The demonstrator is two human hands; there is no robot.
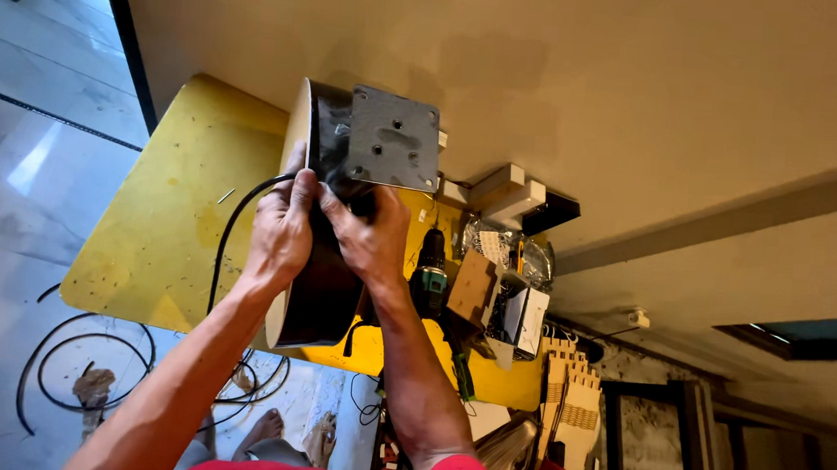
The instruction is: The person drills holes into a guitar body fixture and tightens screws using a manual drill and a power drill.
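Note:
A round black fixture (321, 292) with a cream rim stands on edge on the yellow table (169, 218). A grey square metal plate (394, 137) with several holes is on its back. My left hand (282, 225) grips the fixture's dark back just below the plate. My right hand (371, 240) holds the same spot from the other side, fingers closed under the plate's edge. A black cable (227, 236) curves from between my hands toward the floor.
A teal and black cordless drill (430, 270) lies on the table beside my right forearm. Small cardboard boxes (474, 288) and white boxes (512, 194) are piled beyond it. Black cable coils (66, 367) lie on the tiled floor, near bare feet (272, 431).

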